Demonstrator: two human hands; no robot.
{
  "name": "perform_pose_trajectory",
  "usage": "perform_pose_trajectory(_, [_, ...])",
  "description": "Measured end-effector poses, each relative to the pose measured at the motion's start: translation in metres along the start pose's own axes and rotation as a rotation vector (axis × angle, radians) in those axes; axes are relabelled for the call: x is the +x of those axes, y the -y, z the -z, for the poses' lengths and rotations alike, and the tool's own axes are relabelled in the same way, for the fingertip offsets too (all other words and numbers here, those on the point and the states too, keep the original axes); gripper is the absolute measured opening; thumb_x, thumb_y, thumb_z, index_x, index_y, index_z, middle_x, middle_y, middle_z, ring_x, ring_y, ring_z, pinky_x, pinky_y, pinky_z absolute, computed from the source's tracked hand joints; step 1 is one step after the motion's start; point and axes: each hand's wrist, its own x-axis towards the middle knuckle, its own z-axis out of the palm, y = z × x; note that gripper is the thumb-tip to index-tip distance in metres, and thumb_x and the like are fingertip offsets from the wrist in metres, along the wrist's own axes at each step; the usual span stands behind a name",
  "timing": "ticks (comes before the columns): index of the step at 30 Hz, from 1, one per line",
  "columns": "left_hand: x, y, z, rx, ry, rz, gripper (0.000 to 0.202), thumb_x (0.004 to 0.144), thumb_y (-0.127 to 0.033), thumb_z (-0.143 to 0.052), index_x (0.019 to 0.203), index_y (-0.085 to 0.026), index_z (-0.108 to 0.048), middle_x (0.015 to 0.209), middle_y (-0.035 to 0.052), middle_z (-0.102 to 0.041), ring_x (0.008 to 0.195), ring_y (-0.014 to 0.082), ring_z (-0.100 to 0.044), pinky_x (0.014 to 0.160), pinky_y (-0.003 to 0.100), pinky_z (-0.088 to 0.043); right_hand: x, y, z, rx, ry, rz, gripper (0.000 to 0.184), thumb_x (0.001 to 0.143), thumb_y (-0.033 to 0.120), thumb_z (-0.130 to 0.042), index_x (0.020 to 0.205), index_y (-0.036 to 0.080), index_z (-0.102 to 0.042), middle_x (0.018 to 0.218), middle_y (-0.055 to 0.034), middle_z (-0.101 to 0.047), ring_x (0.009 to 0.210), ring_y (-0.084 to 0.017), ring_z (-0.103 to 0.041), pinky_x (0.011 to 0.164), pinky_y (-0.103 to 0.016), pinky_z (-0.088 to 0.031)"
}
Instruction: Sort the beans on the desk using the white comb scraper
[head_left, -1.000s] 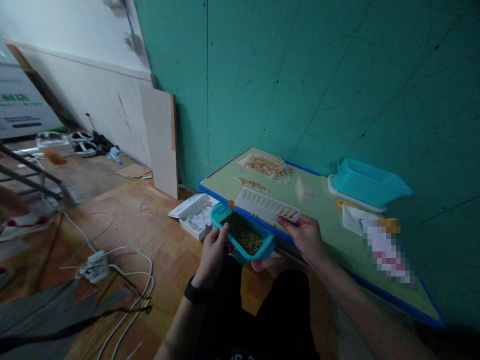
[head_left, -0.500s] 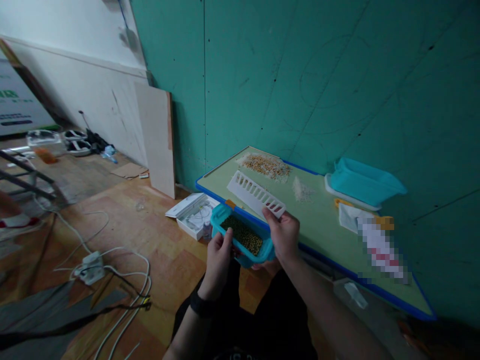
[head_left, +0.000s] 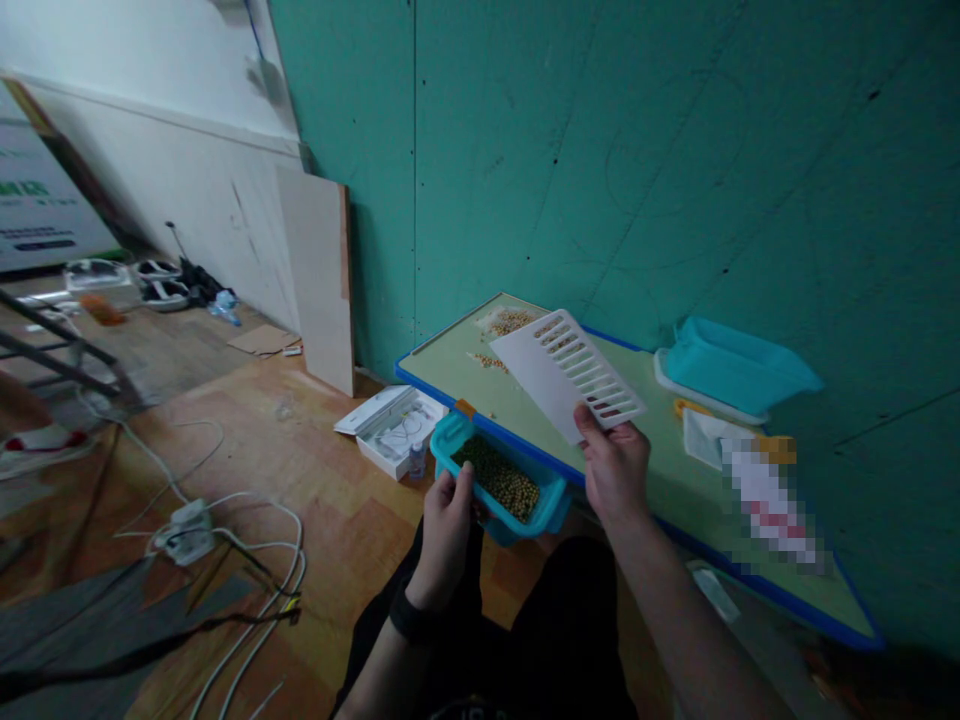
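My left hand (head_left: 448,510) grips the near rim of a turquoise plastic bin (head_left: 559,505), thumb over the edge. Dark green beans (head_left: 480,455) and yellowish beans (head_left: 520,493) lie in it. My right hand (head_left: 617,465) is closed on a white slotted plastic panel (head_left: 536,375), thumb on its upper face. The panel is held tilted over the table (head_left: 442,360), hiding part of its top. Soybeans with white grains (head_left: 506,320) are spread at the table's far left corner, and a smaller line of soybeans (head_left: 489,361) lies nearer.
A second turquoise bin (head_left: 739,360) stands at the table's back right on a white lid. Close by lies a white and yellow item (head_left: 705,435). An open white box (head_left: 390,440) sits on the floor; cables and a power strip (head_left: 186,530) lie to the left.
My right hand has moved right and up with the slotted panel, turning its broad face into view. My left hand stays on the bin, which has shifted slightly right in view.
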Motion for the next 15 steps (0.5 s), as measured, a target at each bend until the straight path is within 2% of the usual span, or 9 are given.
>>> perform_pose_trajectory(4, [0.001, 0.004, 0.003, -0.003, 0.008, 0.009, 0.047, 0.076, -0.064, -0.072, 0.077, -0.020, -0.056, 0.050, -0.0059, -0.054, 0.042, 0.0115, -0.052, 0.042, 0.022, -0.042, 0.019, -0.005, 0.031, -0.024, -0.052, 0.017, 0.050, 0.069, 0.049, -0.082, 0.105, 0.015, -0.074, 0.098, -0.0085, -0.077, 0.100, -0.027, -0.070, 0.091, -0.043, -0.054])
perform_pose_trajectory(8, [0.001, 0.004, 0.002, 0.003, 0.001, 0.015, 0.047, 0.076, -0.064, -0.072, 0.076, -0.020, -0.057, 0.049, -0.0061, -0.053, 0.042, 0.0110, -0.051, 0.042, 0.021, -0.041, 0.028, -0.015, 0.054, -0.153, -0.039, -0.026, 0.051, 0.066, 0.052, -0.082, 0.099, 0.014, -0.076, 0.093, -0.0093, -0.077, 0.094, -0.028, -0.072, 0.087, -0.044, -0.056])
perform_pose_trajectory(11, [0.002, 0.001, 0.003, 0.007, -0.003, 0.008, 0.046, 0.076, -0.063, -0.072, 0.074, -0.020, -0.055, 0.048, -0.0066, -0.053, 0.041, 0.0104, -0.051, 0.042, 0.021, -0.040, 0.025, -0.018, 0.059, -0.250, -0.008, -0.035, 0.047, 0.067, 0.053, -0.081, 0.095, 0.015, -0.078, 0.093, -0.0089, -0.078, 0.092, -0.029, -0.072, 0.087, -0.043, -0.055])
perform_pose_trajectory(15, [0.006, -0.004, 0.007, 0.037, -0.005, -0.026, 0.048, 0.076, -0.064, -0.072, 0.069, -0.021, -0.052, 0.047, -0.0062, -0.053, 0.040, 0.0105, -0.052, 0.042, 0.021, -0.040, 0.014, -0.017, 0.053, -0.352, 0.041, -0.030, 0.040, 0.069, 0.052, -0.080, 0.090, 0.017, -0.079, 0.090, -0.0080, -0.079, 0.089, -0.029, -0.073, 0.085, -0.041, -0.055])
